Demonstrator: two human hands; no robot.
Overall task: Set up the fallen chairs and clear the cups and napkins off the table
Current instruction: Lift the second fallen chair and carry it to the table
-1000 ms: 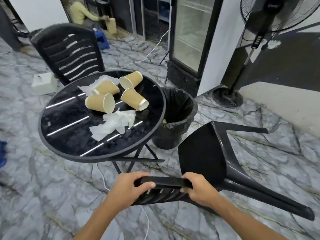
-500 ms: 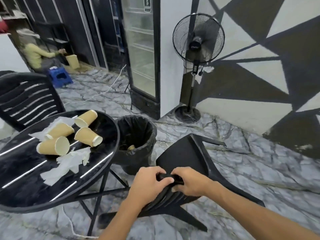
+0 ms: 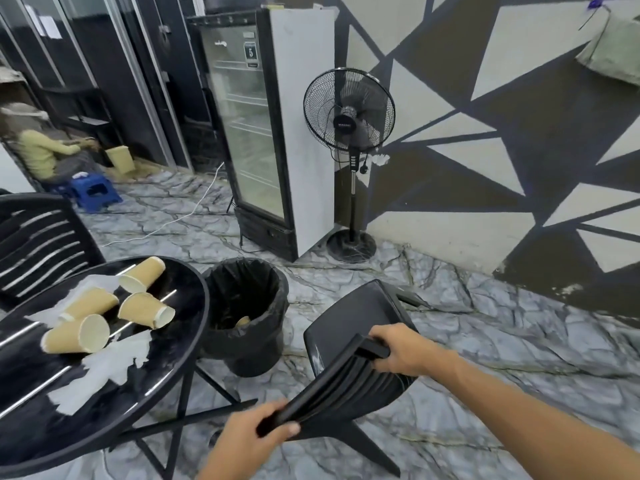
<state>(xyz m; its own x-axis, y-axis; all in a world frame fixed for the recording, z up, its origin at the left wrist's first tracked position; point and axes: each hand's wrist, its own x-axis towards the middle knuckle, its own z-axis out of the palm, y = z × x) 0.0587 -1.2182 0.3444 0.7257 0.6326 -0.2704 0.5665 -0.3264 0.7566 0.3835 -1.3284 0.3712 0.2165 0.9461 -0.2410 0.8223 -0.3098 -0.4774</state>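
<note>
Left of the bin (image 3: 247, 318), four tipped paper cups (image 3: 78, 334) and crumpled napkins (image 3: 104, 368) lie on the round black surface (image 3: 180, 341). Just right of the bin, the tilted black chair (image 3: 349, 362) (backrest nearest the camera) is grasped by the left hand (image 3: 252, 438) and right hand (image 3: 401, 348), each grip clenched on its top rail

A café; glass-door drinks fridge (image 3: 256, 133); round table (image 3: 180, 344); paper cups (image 3: 76, 336).
</note>
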